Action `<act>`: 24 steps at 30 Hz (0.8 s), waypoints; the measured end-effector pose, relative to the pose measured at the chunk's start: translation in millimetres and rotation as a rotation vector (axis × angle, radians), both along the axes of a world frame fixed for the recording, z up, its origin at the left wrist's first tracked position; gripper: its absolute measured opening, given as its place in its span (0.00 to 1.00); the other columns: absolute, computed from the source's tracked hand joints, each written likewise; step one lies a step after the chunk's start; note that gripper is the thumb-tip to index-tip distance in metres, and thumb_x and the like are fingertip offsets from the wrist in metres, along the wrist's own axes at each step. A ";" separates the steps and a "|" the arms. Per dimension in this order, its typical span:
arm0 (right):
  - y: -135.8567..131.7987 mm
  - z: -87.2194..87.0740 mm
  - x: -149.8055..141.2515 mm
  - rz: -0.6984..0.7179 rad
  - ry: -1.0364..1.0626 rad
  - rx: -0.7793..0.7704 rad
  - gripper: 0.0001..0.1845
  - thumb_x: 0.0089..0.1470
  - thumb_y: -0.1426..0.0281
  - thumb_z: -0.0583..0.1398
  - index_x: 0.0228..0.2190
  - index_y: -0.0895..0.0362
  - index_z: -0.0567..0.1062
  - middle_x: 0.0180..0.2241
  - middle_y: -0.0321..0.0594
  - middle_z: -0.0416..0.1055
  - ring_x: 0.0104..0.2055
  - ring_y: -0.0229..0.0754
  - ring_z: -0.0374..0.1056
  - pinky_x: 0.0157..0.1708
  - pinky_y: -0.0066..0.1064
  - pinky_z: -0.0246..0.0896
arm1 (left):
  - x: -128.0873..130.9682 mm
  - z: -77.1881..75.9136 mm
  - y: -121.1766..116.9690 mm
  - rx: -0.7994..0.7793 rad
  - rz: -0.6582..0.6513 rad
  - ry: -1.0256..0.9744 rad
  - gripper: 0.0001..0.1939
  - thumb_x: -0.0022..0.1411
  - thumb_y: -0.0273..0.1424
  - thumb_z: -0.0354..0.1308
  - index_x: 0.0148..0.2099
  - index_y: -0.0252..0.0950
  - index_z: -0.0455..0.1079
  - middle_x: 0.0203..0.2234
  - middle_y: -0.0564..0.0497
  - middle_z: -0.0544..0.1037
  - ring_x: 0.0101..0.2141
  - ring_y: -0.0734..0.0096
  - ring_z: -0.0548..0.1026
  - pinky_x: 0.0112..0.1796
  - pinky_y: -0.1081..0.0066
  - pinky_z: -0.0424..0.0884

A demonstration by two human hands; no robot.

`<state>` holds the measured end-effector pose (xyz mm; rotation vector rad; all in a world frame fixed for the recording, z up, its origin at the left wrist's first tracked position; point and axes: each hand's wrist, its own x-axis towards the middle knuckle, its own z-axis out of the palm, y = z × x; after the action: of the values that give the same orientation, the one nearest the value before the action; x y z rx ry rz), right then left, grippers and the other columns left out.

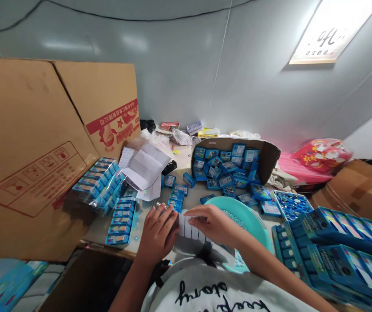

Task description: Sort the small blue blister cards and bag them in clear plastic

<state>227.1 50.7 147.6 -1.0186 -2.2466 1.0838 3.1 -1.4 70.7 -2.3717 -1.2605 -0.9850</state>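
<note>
My left hand (158,232) and my right hand (212,224) meet low in the middle of the head view. Between them they hold a row of small white blocks (189,228) side by side. The left fingers are curled against the row's left end. The right fingers pinch its upper edge. Just behind the hands lie small blue packets (176,198) on the table, and a teal basin (251,223) sits under my right forearm.
A big cardboard box (36,147) stands at the left with wrapped blue packs (100,182) leaning on it. An open carton of blue packets (228,167) lies behind. Stacked blue display boxes (338,242) fill the right. White paper sheets (147,167) lie at the centre left.
</note>
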 end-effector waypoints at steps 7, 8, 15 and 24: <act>-3.0 1.8 -0.6 0.066 -0.037 0.011 0.15 0.61 0.72 0.56 0.45 0.52 0.81 0.42 0.40 0.80 0.41 0.45 0.75 0.41 0.31 0.66 | -0.8 8.6 3.2 -0.119 0.006 -0.215 0.19 0.66 0.26 0.56 0.59 0.36 0.63 0.48 0.44 0.76 0.54 0.61 0.71 0.61 0.50 0.57; -3.6 0.5 -0.1 0.064 -0.036 0.014 0.16 0.61 0.72 0.56 0.45 0.51 0.80 0.42 0.40 0.80 0.41 0.45 0.75 0.41 0.31 0.66 | -2.0 12.0 4.6 -0.148 -0.008 -0.200 0.18 0.66 0.27 0.56 0.57 0.38 0.65 0.46 0.45 0.76 0.51 0.62 0.72 0.61 0.50 0.58; -5.1 -9.4 4.9 0.023 0.001 0.001 0.16 0.61 0.69 0.56 0.46 0.53 0.81 0.40 0.41 0.80 0.38 0.43 0.74 0.38 0.29 0.66 | -8.6 19.2 7.6 -0.078 -0.111 -0.079 0.19 0.64 0.23 0.58 0.56 0.40 0.69 0.45 0.47 0.78 0.48 0.64 0.74 0.59 0.52 0.60; -3.9 -13.7 9.6 -0.008 0.015 -0.042 0.15 0.61 0.68 0.57 0.45 0.54 0.81 0.40 0.41 0.80 0.38 0.44 0.74 0.39 0.30 0.66 | 0.4 5.9 4.8 -0.094 -0.101 -0.096 0.21 0.63 0.25 0.61 0.58 0.39 0.67 0.51 0.44 0.76 0.56 0.58 0.70 0.59 0.49 0.61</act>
<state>236.7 46.8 133.8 -1.0315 -2.2149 1.1363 3.5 3.3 76.6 -2.5092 -1.2572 -1.1048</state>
